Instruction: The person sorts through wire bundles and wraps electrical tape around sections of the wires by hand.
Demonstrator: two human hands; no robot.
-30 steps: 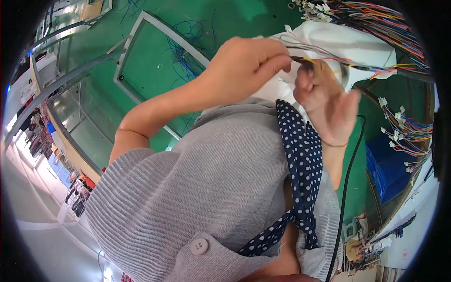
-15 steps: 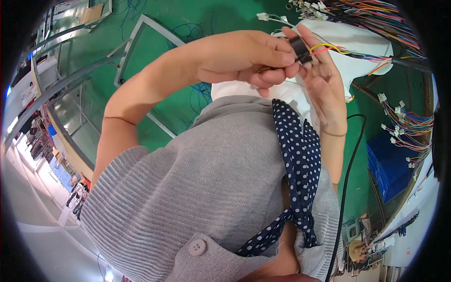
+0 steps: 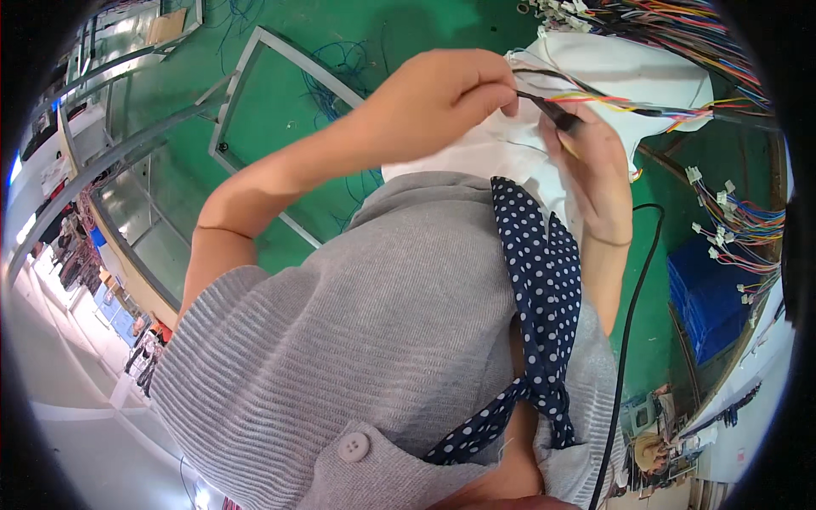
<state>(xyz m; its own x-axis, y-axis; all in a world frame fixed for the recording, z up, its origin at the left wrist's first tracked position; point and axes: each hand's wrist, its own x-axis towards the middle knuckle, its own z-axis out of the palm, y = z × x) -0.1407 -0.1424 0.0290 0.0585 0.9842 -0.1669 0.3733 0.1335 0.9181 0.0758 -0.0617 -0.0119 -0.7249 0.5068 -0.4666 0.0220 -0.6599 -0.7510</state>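
Pinching, thumb against forefinger, the left hand (image 3: 459,100) grips the thin end of a black strip (image 3: 557,113), which looks like tape and shows in front of the white cloth (image 3: 608,64). From those fingertips the strip slants to its wider end at the right hand (image 3: 597,157), also in front of the white cloth. That hand's fingers are curled up around the wider end, but they are blurred, and I cannot tell how firmly they press. A thin dark band (image 3: 607,243) circles the right wrist, below the white cloth.

Just beside the strip, a bunch of loose wires (image 3: 651,111), with red, yellow and black among them, crosses in front of the white cloth and enters a dark sleeve (image 3: 744,119) past its right side. Nearer the wearer, below the white cloth, come a grey sweater (image 3: 399,289) and a navy scarf (image 3: 540,280) with white dots. A black cord (image 3: 626,323) hangs down to the right of the scarf, below the white cloth.

Above and to the right of the white cloth lies a thick heap of coloured wires (image 3: 680,38). Lower right of it are more wires with white plugs (image 3: 721,223), and below those a blue stack (image 3: 704,297). Left of the white cloth, a metal frame (image 3: 246,64) and tangled blue wires (image 3: 327,93) show against the green floor (image 3: 425,30).
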